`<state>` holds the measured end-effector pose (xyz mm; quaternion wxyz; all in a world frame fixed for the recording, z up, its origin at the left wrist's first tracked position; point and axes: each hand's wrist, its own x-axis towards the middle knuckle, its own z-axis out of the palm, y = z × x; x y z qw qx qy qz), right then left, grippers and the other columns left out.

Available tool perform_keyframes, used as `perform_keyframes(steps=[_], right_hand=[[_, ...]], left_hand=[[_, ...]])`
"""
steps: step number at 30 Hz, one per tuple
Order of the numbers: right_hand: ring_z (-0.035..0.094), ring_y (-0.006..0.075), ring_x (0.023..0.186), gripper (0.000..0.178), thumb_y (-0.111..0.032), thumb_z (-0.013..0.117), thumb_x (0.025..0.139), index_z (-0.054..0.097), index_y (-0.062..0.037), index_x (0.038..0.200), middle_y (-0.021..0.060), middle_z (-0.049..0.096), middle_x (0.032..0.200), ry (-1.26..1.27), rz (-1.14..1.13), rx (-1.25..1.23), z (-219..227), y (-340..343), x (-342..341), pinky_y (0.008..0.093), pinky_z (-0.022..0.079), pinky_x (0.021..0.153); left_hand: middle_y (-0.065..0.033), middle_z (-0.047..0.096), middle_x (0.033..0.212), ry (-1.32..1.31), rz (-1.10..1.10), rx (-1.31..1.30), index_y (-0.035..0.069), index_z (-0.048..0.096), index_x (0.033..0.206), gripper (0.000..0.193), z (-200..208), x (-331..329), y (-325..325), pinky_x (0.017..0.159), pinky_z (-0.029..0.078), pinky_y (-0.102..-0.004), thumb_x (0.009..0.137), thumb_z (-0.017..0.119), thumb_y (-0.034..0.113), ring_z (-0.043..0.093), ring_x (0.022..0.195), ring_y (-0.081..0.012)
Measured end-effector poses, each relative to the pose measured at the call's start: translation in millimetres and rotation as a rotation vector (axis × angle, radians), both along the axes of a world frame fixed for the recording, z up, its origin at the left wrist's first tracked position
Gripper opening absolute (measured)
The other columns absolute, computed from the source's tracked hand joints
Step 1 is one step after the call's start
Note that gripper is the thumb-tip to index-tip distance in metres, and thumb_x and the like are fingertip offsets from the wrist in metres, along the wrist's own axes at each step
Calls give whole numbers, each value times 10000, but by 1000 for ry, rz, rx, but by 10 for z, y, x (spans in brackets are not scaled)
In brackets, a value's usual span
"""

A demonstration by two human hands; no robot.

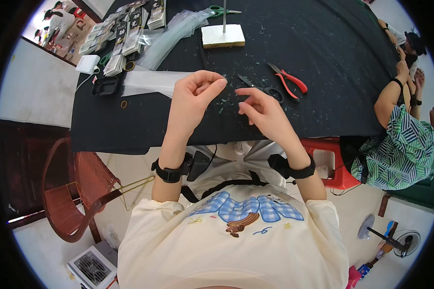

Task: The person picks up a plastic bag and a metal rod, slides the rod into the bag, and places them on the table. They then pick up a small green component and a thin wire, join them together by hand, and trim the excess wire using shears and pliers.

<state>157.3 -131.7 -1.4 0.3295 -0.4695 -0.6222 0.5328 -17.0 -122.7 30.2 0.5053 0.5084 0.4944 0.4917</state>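
Observation:
My left hand is raised over the near part of the black-covered table. Its thumb and index finger are pinched together; whatever lies between them is too small to make out. Close on its right is my right hand, index finger stretched toward the left hand and thumb held apart below it, with nothing visible between them. Just beyond the right hand lie dark-handled scissors, partly hidden by its fingers. Red-handled pliers rest farther right. Small green scraps are scattered on the cloth between the hands.
A white block holds an upright metal rod. Clear plastic bags, packs of printed cards, green-handled scissors and a small black tray occupy the far left. Another person sits at the right edge.

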Motion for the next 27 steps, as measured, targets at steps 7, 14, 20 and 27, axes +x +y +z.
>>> perform_keyframes(steps=[7, 14, 20, 27], right_hand=[[527, 121, 547, 197, -90, 558, 802, 580, -1, 977, 84, 595, 729, -161, -88, 106, -34, -109, -16, 254, 425, 527], [562, 228, 618, 150, -82, 598, 758, 601, -10, 890, 102, 557, 721, -266, -27, 303, -88, -66, -262, 322, 452, 574], [575, 265, 672, 121, -94, 597, 756, 605, -10, 842, 106, 551, 738, -339, 33, 367, -104, -26, -336, 350, 459, 600], [577, 271, 671, 74, -75, 583, 747, 587, -9, 781, 102, 536, 737, -302, 58, 415, -158, 7, -349, 351, 464, 608]], left_hand=[[112, 378, 560, 130, 13, -23, -1, 629, 823, 120, -183, -82, -28, 450, 188, -155, 783, 639, 112, 282, 498, 24], [105, 383, 568, 129, 7, -38, -13, 625, 823, 129, -208, -143, -58, 463, 202, -154, 785, 635, 110, 288, 512, 19], [101, 393, 578, 178, 9, -39, -20, 623, 820, 138, -206, -246, -83, 469, 205, -156, 783, 634, 113, 299, 521, 18], [102, 400, 581, 171, -1, -76, -18, 626, 822, 132, -219, -287, -103, 470, 200, -159, 780, 634, 107, 297, 523, 18]])
